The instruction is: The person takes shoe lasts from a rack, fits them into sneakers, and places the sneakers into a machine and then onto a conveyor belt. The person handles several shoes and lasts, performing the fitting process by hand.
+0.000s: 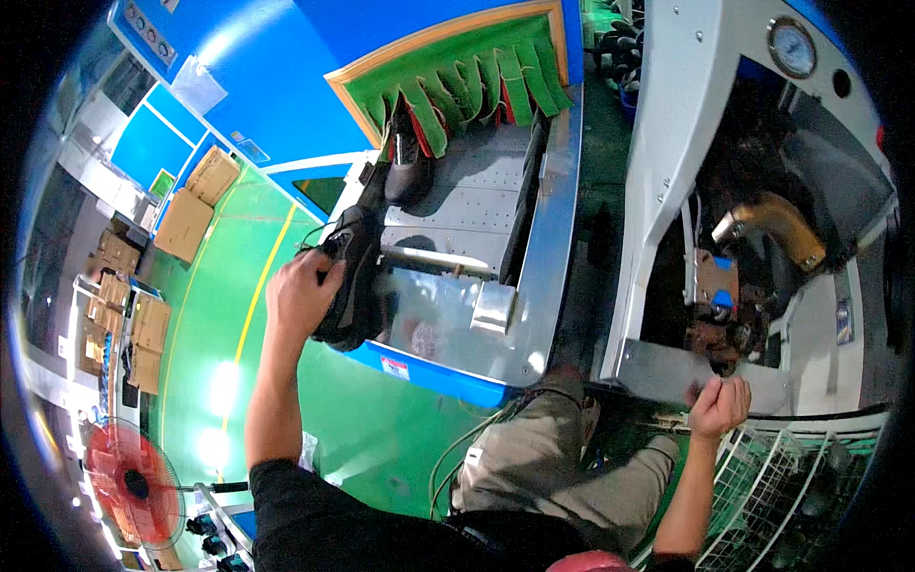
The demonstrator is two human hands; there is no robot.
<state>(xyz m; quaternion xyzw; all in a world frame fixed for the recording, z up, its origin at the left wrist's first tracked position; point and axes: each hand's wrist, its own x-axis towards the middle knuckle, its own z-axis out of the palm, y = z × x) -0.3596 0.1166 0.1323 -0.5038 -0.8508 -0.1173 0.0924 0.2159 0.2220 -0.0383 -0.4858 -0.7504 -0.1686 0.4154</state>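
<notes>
Gripping a black shoe [351,276] at the conveyor's [534,276] near end, the left hand [303,291] has it partly lifted off. A second shoe [408,167] waits farther up the conveyor, under the green flaps [477,81]. The right hand [720,405], fist closed, rests on the machine's ledge [658,372] right of the conveyor; whether it holds anything I cannot tell.

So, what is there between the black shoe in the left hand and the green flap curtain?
In the head view, a second black shoe lies on the grey conveyor, between the held black shoe and the green flap curtain.

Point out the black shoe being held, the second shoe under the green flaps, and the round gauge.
black shoe [351,276], head view: on its dark side, beside the left hand.
second shoe [408,176], head view: on its upper.
round gauge [792,46], head view: on the dial face.
</notes>
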